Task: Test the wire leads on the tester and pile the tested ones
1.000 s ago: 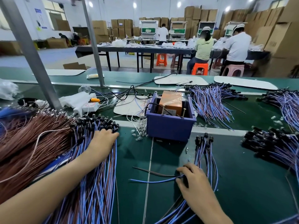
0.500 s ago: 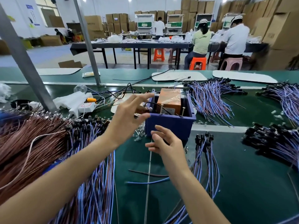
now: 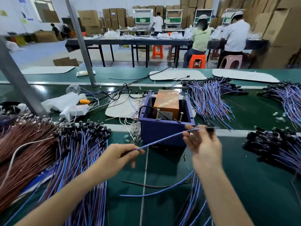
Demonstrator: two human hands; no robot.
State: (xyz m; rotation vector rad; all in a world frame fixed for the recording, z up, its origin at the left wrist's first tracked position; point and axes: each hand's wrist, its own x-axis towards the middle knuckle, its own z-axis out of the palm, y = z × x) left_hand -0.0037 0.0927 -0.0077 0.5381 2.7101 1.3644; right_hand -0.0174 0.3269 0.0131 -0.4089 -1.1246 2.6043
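A blue wire lead (image 3: 164, 139) is stretched between my two hands just in front of the tester. My left hand (image 3: 117, 158) pinches its lower end. My right hand (image 3: 202, 144) pinches the upper end near the black connector (image 3: 211, 129). The tester is a blue box (image 3: 162, 132) holding an orange unit (image 3: 167, 102) and two upright metal pins (image 3: 169, 117). A big heap of blue leads with black connectors (image 3: 81, 144) lies at my left. A smaller pile of leads (image 3: 195, 201) lies under my right forearm.
Brown wires (image 3: 24, 147) fill the far left. More blue lead piles lie behind the tester (image 3: 210, 98) and at the right (image 3: 276, 144). A white power strip (image 3: 76, 110) and cables sit left of the tester. A loose lead (image 3: 154, 191) lies on the green belt.
My hands were raised by the tester half a second ago. Now both have come down in front of it and hold one lead stretched between them.
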